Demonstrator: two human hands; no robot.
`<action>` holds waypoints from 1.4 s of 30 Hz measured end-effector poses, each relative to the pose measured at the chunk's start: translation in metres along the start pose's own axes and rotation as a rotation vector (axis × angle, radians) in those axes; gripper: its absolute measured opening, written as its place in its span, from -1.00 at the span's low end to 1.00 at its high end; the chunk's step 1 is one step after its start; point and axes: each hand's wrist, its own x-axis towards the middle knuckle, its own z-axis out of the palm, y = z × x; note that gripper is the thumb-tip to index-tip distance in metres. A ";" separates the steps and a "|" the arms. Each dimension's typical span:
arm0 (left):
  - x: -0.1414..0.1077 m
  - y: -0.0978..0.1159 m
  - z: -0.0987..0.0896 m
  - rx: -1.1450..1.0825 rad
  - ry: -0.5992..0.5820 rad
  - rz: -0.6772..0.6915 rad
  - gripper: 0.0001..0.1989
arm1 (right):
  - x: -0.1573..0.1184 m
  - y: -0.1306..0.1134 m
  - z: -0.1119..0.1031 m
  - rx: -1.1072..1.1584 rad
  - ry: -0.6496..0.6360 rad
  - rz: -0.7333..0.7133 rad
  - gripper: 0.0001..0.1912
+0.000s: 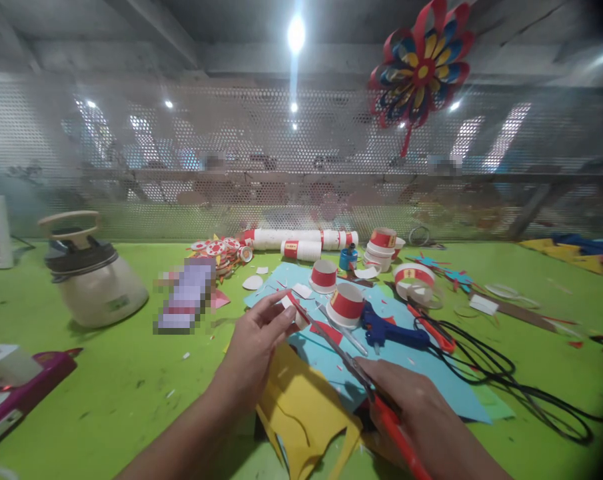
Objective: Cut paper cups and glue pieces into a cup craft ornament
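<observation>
Between the thumb and fingers of my left hand (254,343) is a small red-and-white paper cup (302,320), tilted and partly hidden by the fingers. My right hand (418,403) grips red-handled scissors (352,365), whose blades reach up and left to the cup's edge. Whether the blades are parted is hard to make out. Just beyond, two more red-and-white paper cups (346,306) stand upside down on light blue paper (421,363). A blue glue gun (394,331) lies to their right. Cut yellow paper (304,400) lies below my hands.
Stacked paper cups (301,251) lie along the back of the green table (181,407). A black cable (521,393) loops on the right, near a red-handled tool (437,333). A cream kettle (94,287) and a purple power strip (28,393) are on the left. A paper flower (424,70) hangs above.
</observation>
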 end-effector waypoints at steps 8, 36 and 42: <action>-0.001 -0.002 0.001 -0.012 0.036 -0.004 -0.67 | -0.001 0.003 0.005 0.017 -0.019 0.006 -0.68; 0.001 -0.005 -0.003 0.004 0.066 0.047 -0.63 | -0.002 0.002 0.003 0.045 -0.017 0.024 -0.65; -0.001 -0.003 -0.001 0.006 0.062 0.034 -0.64 | 0.000 -0.002 0.001 0.034 -0.044 0.043 -0.78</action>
